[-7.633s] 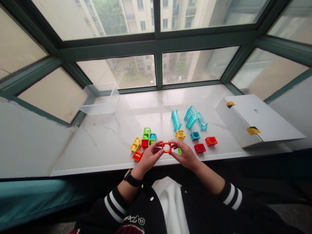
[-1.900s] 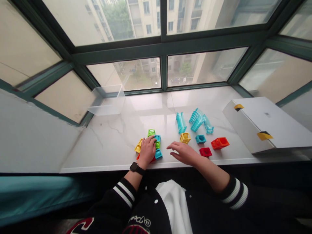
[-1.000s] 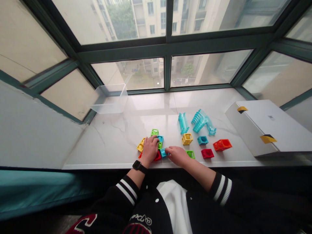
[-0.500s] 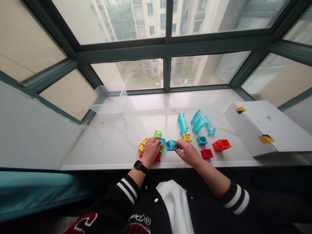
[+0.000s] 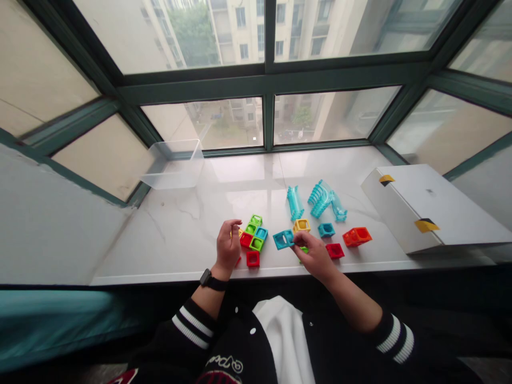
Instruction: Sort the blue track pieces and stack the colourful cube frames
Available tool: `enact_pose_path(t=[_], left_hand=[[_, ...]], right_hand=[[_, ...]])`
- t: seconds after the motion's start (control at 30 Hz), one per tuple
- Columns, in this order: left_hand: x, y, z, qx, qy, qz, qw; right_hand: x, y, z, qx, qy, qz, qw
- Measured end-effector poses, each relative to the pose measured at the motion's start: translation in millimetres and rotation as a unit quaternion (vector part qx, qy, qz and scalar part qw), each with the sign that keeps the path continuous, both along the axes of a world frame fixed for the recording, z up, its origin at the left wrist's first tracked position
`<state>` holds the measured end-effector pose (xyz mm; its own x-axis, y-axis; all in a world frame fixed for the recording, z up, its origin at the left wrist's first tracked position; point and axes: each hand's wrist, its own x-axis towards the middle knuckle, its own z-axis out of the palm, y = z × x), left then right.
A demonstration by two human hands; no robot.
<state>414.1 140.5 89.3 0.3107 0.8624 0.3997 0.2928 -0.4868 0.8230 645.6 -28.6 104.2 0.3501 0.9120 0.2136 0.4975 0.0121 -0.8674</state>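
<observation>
My right hand [image 5: 314, 255] pinches a blue block [image 5: 283, 239] with a round hole, held just above the sill. Partly hidden under that hand is a green block [image 5: 304, 249], with a yellow block [image 5: 301, 225] behind. My left hand [image 5: 229, 246] is raised beside a joined group of hollow cube blocks; its fingers are loosely bent, apart, and nothing shows in them. In the group I see green blocks [image 5: 256, 244], a red block [image 5: 246, 240] and a blue block [image 5: 261, 233]. A single red block [image 5: 253, 259] lies in front. Yellow pieces are mostly hidden behind my left hand.
Translucent teal track pieces [image 5: 295, 204] lie further back. To the right are a blue block [image 5: 326, 230], a red block [image 5: 335, 250] and an orange-red piece [image 5: 357, 236]. A white box [image 5: 436, 208] stands far right, a clear bin [image 5: 172, 178] back left, before the windows.
My left hand has lifted off the joined blocks and moved left, uncovering them. My right hand has shifted slightly right with the blue block, which is now tilted.
</observation>
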Motion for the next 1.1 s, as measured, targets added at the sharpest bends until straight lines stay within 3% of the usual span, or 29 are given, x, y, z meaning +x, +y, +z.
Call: enact_pose_path(t=[0.17,0.3,0.4,0.57,0.87,1.1], left_hand=[[-5.3,-33.7,17.1,-0.140,-0.071,-0.077,0.985],[4.1,-64.3,18.8,-0.244,-0.066,-0.204,0.946],[14.2,-76.9,18.4,-0.292,-0.062,-0.226,0.927],[25.4,-81.3,21.3,-0.324,-0.107,-0.220,0.914],[27.0,-84.0,19.9,-0.334,-0.147,-0.226,0.903],[29.0,-87.7,15.5,-0.302,-0.121,-0.220,0.920]], right_hand=[[-11.9,-2.0,8.0,0.028,0.057,0.019,0.998],[-20.7,-2.3,15.0,0.039,0.058,0.047,0.996],[-21.8,-2.7,15.6,0.037,0.040,0.054,0.997],[-18.2,-6.4,8.7,0.036,0.031,0.078,0.996],[-20.9,-8.3,-6.6,0.020,0.130,0.073,0.989],[-17.9,-8.6,-1.3,0.035,0.058,0.078,0.995]])
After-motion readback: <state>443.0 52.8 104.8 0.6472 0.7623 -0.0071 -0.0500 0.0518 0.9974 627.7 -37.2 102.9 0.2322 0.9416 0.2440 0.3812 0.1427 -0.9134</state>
